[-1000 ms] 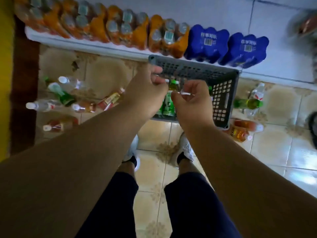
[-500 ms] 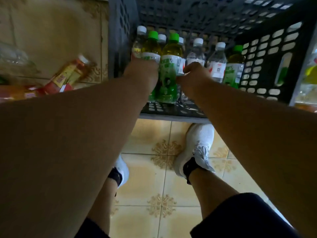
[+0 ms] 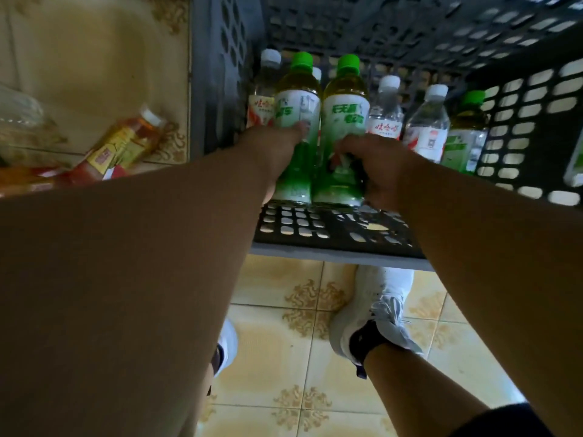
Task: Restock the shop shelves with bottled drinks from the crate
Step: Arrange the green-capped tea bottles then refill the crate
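Note:
A dark perforated plastic crate (image 3: pixel 536 99) stands on the floor in front of me with several bottles upright inside. Two green-capped tea bottles stand side by side at its near wall. My left hand (image 3: pixel 277 146) is wrapped around the left green tea bottle (image 3: pixel 298 105). My right hand (image 3: pixel 375 165) grips the right green tea bottle (image 3: pixel 345 108) low on its label. Behind them stand clear white-capped water bottles (image 3: pixel 386 115) and another green-capped bottle (image 3: pixel 463 134). No shelf is in view.
An amber tea bottle with a red and yellow label (image 3: pixel 126 146) lies on the tiled floor left of the crate, beside other fallen bottles at the left edge. My white shoes (image 3: pixel 378 307) stand just before the crate's near wall.
I have bent down close over the crate, so the shelf has left the view. Both hands went from the crate's rim down onto the two green tea bottles and closed on them.

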Demonstrator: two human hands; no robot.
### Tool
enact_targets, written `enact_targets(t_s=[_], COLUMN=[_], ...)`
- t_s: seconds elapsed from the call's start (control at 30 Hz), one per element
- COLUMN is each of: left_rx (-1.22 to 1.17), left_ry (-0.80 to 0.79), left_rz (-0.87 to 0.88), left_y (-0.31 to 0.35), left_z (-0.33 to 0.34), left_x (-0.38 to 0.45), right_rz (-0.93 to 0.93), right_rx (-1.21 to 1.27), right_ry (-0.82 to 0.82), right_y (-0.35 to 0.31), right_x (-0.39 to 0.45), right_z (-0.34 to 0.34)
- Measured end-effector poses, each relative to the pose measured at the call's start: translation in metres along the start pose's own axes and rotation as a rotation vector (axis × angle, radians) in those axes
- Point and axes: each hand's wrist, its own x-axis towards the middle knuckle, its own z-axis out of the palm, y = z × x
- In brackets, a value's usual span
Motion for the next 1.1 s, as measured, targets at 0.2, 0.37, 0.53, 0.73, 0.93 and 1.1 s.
enact_targets(t_s=[0.2,0.37,0.53,0.73,0.93,1.1], left_rx=[-0.201,-0.168,-0.195,-0.144,-0.289,-0.263], left_ry=[-0.284,-0.473,-0.526,-0.582,-0.56,-0.575], left_rz=[0.021,0.042,0.158,0.273,0.353,0.375], left_y=[0.016,0.04,0.065,0.083,0.094,0.103], left_z=[-0.014,-0.034,-0.055,-0.069,-0.065,-0.043], left_x=[-0.068,-0.173,-0.297,-0.445,-0.56,-0.632], right_rz=[-0.072,-0.115,-0.204,-0.315,-0.368,-0.418], right_rx=[0.316,0.406,0.455,0.493,0.451,0.41], right_ry=[-0.259,-0.404,-0.462,-0.563,-0.666,-0.631], right_y=[-0.028,-0.057,-0.082,-0.104,-0.125,-0.141], right_x=[-0.11,-0.231,-0.35,-0.488,-0.602,-0.673], right_z=[0.005,0.015,0.018,0.01,-0.007,-0.018])
